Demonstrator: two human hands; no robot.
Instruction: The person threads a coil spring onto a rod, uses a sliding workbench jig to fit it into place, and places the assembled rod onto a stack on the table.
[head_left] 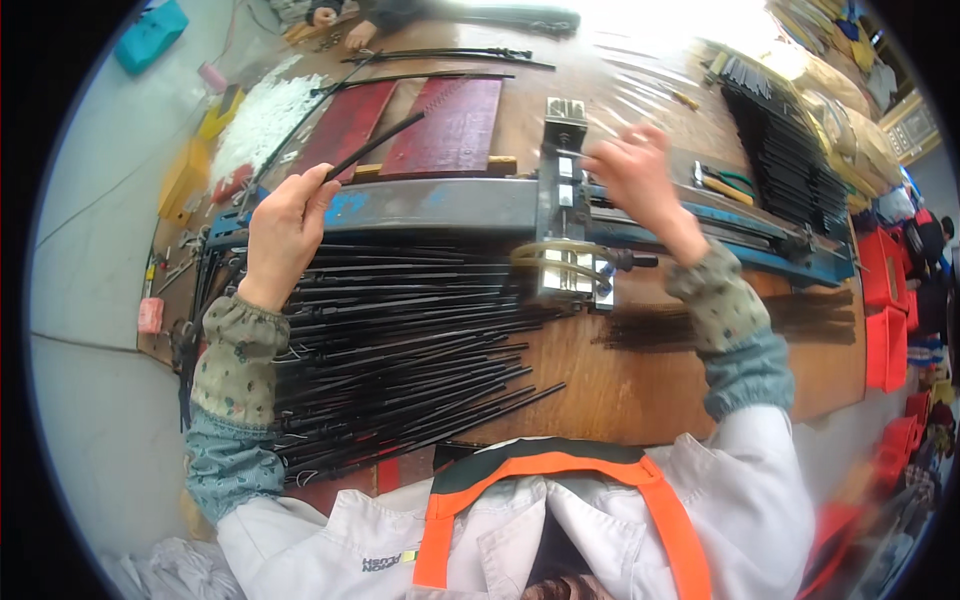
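Observation:
My left hand (288,230) is closed round a slim black tube (378,145), which slants up to the right over the metal beam. From the tube's far end a thin coil spring (450,95) seems to stick out above a dark red board. My right hand (638,175) is raised just right of the clamp fixture (565,190) on the beam. Its fingers are curled together and blurred by motion; whatever they hold, if anything, is not clear. Many black rods (400,330) lie in a heap below my left hand, on the near side of the beam.
The blue-grey beam (430,205) crosses the wooden table (620,395). Pliers (735,180) and a stack of black parts (790,150) lie at the right, above dark thin rods (740,322). Red bins (885,345) stand beyond the table. Another person's hands (345,28) show at the far left.

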